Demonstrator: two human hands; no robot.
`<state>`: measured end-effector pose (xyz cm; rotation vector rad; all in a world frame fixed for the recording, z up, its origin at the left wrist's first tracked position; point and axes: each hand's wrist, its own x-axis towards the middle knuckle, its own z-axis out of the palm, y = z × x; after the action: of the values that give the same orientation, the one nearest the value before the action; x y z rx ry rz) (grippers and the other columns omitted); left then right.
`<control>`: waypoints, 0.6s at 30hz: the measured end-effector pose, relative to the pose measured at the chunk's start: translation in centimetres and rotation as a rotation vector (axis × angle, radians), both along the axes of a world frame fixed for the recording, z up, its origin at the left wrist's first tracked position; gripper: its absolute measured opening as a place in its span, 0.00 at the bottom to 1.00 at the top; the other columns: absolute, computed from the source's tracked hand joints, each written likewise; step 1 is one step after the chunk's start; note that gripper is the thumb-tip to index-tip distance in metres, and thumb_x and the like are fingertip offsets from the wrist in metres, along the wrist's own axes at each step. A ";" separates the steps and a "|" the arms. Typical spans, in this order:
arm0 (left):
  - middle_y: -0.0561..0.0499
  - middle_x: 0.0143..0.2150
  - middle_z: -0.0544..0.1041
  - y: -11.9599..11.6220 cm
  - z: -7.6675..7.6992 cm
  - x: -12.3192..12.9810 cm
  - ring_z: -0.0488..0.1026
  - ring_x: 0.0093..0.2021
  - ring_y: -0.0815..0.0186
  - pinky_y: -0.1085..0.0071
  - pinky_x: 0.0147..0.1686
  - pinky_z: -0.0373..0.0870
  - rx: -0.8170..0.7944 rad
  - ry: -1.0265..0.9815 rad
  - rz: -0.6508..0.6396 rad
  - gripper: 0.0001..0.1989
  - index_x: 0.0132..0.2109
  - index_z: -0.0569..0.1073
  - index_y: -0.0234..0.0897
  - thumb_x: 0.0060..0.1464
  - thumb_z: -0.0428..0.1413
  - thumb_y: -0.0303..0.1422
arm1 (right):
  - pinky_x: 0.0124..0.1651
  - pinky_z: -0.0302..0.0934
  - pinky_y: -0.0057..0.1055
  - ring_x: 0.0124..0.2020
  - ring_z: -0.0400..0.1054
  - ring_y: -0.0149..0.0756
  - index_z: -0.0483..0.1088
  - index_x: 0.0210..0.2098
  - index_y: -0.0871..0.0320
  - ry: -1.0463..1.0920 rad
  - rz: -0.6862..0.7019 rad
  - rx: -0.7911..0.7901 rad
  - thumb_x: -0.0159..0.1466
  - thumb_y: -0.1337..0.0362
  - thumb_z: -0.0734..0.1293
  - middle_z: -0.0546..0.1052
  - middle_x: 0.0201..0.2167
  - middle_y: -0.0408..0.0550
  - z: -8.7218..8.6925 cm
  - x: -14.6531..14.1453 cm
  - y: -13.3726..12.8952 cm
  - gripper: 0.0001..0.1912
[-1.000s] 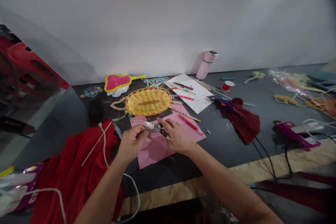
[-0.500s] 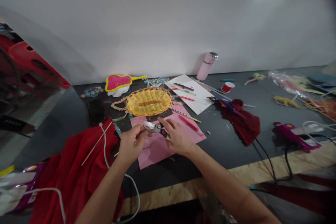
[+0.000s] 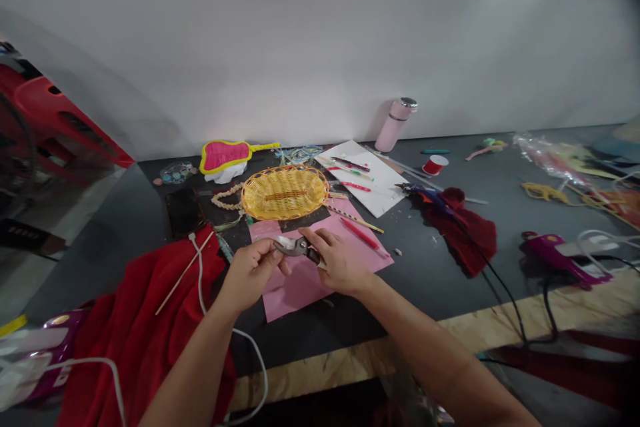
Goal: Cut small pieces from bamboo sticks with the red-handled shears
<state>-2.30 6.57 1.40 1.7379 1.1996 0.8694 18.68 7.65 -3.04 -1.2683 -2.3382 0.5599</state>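
My right hand (image 3: 340, 263) is closed round the handles of a pair of pruning shears (image 3: 300, 247), the curved blades pointing left. A small whitish, shiny piece (image 3: 286, 241) lies at the blades. My left hand (image 3: 254, 273) pinches at its far end by the blade tips; the fingers partly hide the grip. Below both hands is a pink sheet (image 3: 295, 297) on the dark table. Just beyond them stands a yellow wicker basket (image 3: 285, 193) with a braided handle (image 3: 227, 199) at its left.
A red cloth (image 3: 150, 320) with a white cable covers the left front. Pens lie on white paper (image 3: 380, 193); a red pen (image 3: 360, 233) is on the pink sheet. Farther right are a glue gun (image 3: 435, 200), thread spool (image 3: 435, 164), pink bottle (image 3: 396, 125) and purple power strip (image 3: 565, 257).
The shears and both hands stay in nearly the same place. My left fingers have shifted slightly at the blade tips, and the whitish piece sits a little lower between the blades.
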 end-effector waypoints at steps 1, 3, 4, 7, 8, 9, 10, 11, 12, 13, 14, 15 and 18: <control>0.50 0.27 0.79 0.0 0.0 0.0 0.74 0.31 0.66 0.73 0.31 0.68 0.013 0.014 0.022 0.14 0.32 0.76 0.37 0.59 0.48 0.35 | 0.52 0.59 0.42 0.47 0.62 0.43 0.50 0.63 0.56 -0.004 -0.012 -0.012 0.50 0.74 0.61 0.65 0.48 0.53 0.1 -0.1 -0.1 0.41; 0.51 0.28 0.79 0.1 -0.1 0.0 0.74 0.30 0.67 0.74 0.31 0.68 0.034 0.037 0.067 0.13 0.33 0.76 0.36 0.59 0.49 0.35 | 0.52 0.60 0.40 0.46 0.63 0.42 0.50 0.63 0.56 -0.008 -0.036 -0.029 0.50 0.74 0.61 0.66 0.47 0.53 0.2 -0.3 -0.3 0.40; 0.51 0.28 0.79 0.1 -0.2 0.0 0.74 0.30 0.67 0.74 0.32 0.68 0.044 0.042 0.086 0.13 0.34 0.76 0.36 0.59 0.49 0.35 | 0.51 0.60 0.39 0.46 0.63 0.42 0.50 0.62 0.57 -0.006 -0.046 -0.031 0.50 0.74 0.61 0.66 0.47 0.53 0.2 -0.4 -0.4 0.40; 0.50 0.31 0.80 0.1 -0.5 0.2 0.75 0.32 0.66 0.74 0.33 0.68 0.091 0.046 0.118 0.11 0.35 0.76 0.36 0.58 0.51 0.35 | 0.52 0.60 0.38 0.47 0.63 0.42 0.50 0.62 0.57 0.021 -0.060 -0.035 0.52 0.74 0.61 0.66 0.48 0.53 0.2 -0.5 -0.5 0.39; 0.50 0.32 0.80 0.1 -0.6 0.2 0.76 0.33 0.66 0.74 0.34 0.68 0.117 0.052 0.129 0.10 0.35 0.76 0.36 0.57 0.52 0.35 | 0.52 0.60 0.38 0.48 0.63 0.42 0.50 0.62 0.56 0.032 -0.058 -0.039 0.52 0.75 0.61 0.66 0.48 0.53 0.2 -0.5 -0.5 0.38; 0.50 0.33 0.80 0.1 -0.8 0.2 0.76 0.33 0.66 0.74 0.34 0.68 0.147 0.063 0.142 0.09 0.36 0.76 0.36 0.56 0.53 0.35 | 0.52 0.60 0.38 0.48 0.63 0.41 0.50 0.62 0.56 0.042 -0.054 -0.046 0.52 0.75 0.61 0.66 0.48 0.53 0.2 -0.5 -0.4 0.38; 0.51 0.33 0.80 0.0 -0.9 0.3 0.76 0.34 0.66 0.75 0.34 0.68 0.174 0.075 0.157 0.08 0.36 0.76 0.37 0.56 0.53 0.34 | 0.52 0.60 0.38 0.48 0.64 0.41 0.50 0.62 0.56 0.050 -0.046 -0.053 0.52 0.75 0.61 0.66 0.48 0.53 0.3 -0.5 -0.4 0.38; 0.51 0.33 0.81 0.0 -1.0 0.3 0.76 0.33 0.66 0.75 0.34 0.68 0.196 0.084 0.172 0.08 0.36 0.76 0.37 0.56 0.53 0.34 | 0.52 0.60 0.38 0.48 0.64 0.41 0.50 0.62 0.56 0.054 -0.035 -0.059 0.52 0.76 0.60 0.66 0.49 0.53 0.5 -0.5 -0.5 0.38; 0.51 0.33 0.81 -0.1 -1.1 0.4 0.76 0.33 0.66 0.75 0.34 0.68 0.213 0.089 0.183 0.08 0.36 0.76 0.38 0.56 0.53 0.34 | 0.52 0.60 0.38 0.48 0.64 0.41 0.50 0.62 0.56 0.056 -0.024 -0.064 0.52 0.76 0.60 0.67 0.49 0.53 0.6 -0.5 -0.5 0.38; 0.51 0.33 0.81 -0.2 -1.1 0.4 0.77 0.33 0.66 0.75 0.34 0.68 0.224 0.089 0.187 0.09 0.36 0.77 0.38 0.57 0.52 0.33 | 0.51 0.60 0.38 0.48 0.64 0.41 0.49 0.62 0.56 0.059 -0.011 -0.069 0.52 0.76 0.60 0.67 0.49 0.53 0.8 -0.5 -0.5 0.39; 0.51 0.33 0.81 -0.2 -1.1 0.4 0.77 0.33 0.66 0.75 0.34 0.69 0.231 0.085 0.184 0.09 0.35 0.77 0.38 0.57 0.52 0.33 | 0.51 0.60 0.37 0.47 0.65 0.41 0.49 0.62 0.56 0.063 0.002 -0.076 0.52 0.77 0.60 0.67 0.49 0.53 0.9 -0.4 -0.5 0.39; 0.51 0.33 0.81 -0.3 -1.0 0.4 0.77 0.33 0.66 0.75 0.34 0.69 0.234 0.080 0.180 0.09 0.35 0.77 0.38 0.57 0.52 0.34 | 0.50 0.61 0.37 0.47 0.65 0.41 0.49 0.62 0.56 0.069 0.017 -0.084 0.52 0.76 0.60 0.67 0.49 0.53 1.0 -0.4 -0.6 0.39; 0.51 0.32 0.81 -0.3 -0.8 0.4 0.77 0.33 0.66 0.75 0.34 0.69 0.248 0.079 0.161 0.10 0.35 0.78 0.38 0.57 0.52 0.34 | 0.51 0.61 0.37 0.48 0.64 0.41 0.49 0.62 0.57 0.086 0.045 -0.074 0.54 0.75 0.60 0.67 0.49 0.54 1.0 -0.3 -0.5 0.37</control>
<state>-1.93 6.22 0.63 1.9063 1.3446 1.0920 18.34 7.11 -2.06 -1.2019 -2.2993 0.7079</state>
